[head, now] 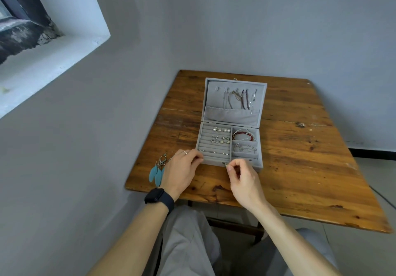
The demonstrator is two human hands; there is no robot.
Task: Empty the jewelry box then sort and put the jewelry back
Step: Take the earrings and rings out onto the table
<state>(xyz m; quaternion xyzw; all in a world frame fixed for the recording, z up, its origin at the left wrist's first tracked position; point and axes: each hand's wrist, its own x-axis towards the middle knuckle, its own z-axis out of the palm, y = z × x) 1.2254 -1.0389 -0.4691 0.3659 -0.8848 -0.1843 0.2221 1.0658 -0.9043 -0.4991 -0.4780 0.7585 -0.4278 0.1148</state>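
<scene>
A grey velvet jewelry box (260, 145) lies open on the wooden table (300, 158). Necklaces (237, 99) hang inside its raised lid. Its ring rolls hold pearl earrings (221, 129) and small rings (214, 152). A red bead bracelet (243, 136) fills the top right compartment, with a silver chain (245, 148) in the one below. My left hand (182, 168) rests with its fingertips curled on the box's front left corner. My right hand (242, 176) pinches a small metal piece (226, 164) at the front edge of the box.
Blue feather earrings (157, 171) lie on the table's left edge beside my left wrist. The table stands in a corner between grey walls, with a window recess (53, 46) at the left. My knees are under the near edge.
</scene>
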